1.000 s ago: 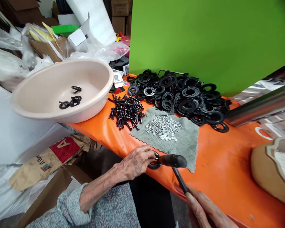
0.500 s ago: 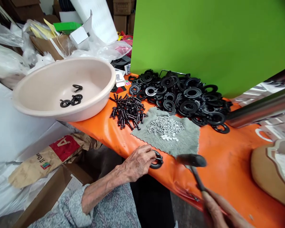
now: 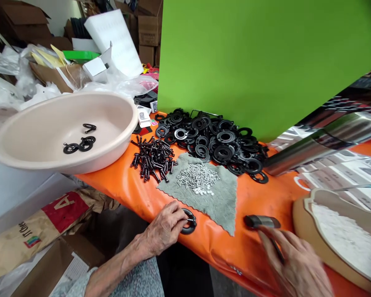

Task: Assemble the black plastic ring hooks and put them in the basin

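My left hand (image 3: 165, 227) is closed at the table's front edge, fingertips pinching a black ring-shaped part (image 3: 190, 222). A thin silvery pin shows at the ring beside my fingers; its far end is hidden. To the right, a hammer (image 3: 264, 222) with a dark cylindrical head rests on the orange table cover. My right hand (image 3: 297, 264) is over its handle, the fingers spread and loose rather than wrapped round it. Just beyond my left hand, small silver pins (image 3: 198, 176) and a few white bits lie heaped on a grey-green cloth (image 3: 219, 202).
Black rod-like parts (image 3: 153, 159) are piled left of the cloth, black rings (image 3: 216, 138) behind it. A beige basin (image 3: 117, 153) at left holds several black parts. At right stand a tan tub (image 3: 306, 222) of white material and a shiny metal tube (image 3: 312, 144). A green panel (image 3: 250, 53) rises behind.
The hammer has gone from raised in my right hand to lying on the table farther right, and that hand has loosened. My left hand still holds the ring. The view has shifted right.
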`<state>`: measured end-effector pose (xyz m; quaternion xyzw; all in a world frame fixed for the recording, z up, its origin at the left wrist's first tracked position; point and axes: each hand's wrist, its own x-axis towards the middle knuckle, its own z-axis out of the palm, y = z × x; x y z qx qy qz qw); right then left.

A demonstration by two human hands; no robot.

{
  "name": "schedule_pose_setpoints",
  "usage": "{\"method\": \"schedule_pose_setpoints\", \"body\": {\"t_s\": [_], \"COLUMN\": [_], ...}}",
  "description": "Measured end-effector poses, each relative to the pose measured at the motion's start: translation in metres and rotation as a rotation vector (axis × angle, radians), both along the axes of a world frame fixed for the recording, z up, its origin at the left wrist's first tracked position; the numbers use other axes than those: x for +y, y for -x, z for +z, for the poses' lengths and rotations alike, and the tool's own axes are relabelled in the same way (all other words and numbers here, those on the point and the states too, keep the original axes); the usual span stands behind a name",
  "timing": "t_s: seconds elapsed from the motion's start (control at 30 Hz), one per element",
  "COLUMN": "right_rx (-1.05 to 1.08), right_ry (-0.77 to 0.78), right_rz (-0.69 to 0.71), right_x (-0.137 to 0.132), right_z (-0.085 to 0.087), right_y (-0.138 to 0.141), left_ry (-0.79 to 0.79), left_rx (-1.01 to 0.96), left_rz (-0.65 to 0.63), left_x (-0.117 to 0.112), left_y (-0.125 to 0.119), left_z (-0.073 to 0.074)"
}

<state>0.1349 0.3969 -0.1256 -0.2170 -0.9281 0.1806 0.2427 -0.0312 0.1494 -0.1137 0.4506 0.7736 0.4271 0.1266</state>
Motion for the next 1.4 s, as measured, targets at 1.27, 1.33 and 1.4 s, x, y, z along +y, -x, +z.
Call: {"method": "schedule_pose_setpoints", "body": {"t_s": [1.27, 1.33, 1.4], "right_rx": [-0.259, -0.171, -0.095], "right_ry": [0.698, 0.617, 0.554], "right_rz": [0.403, 0.309, 0.227], "right_x": [-0.071, -0.061, -0.054], "right_z": [0.062, 0.05, 0.04], "right_y": [0.078, 0.085, 0.092], "left_ry": [-0.072, -0.083, -0.125], "left_rx": [-0.478, -0.389, -0.425], "left_rz": [0.201, 0.231, 0.266], "left_x": [-0.007, -0.006, -0.004], "left_y": [-0.001, -0.001, -0.002], "left_z": [0.034, 0.032, 0.029]}}
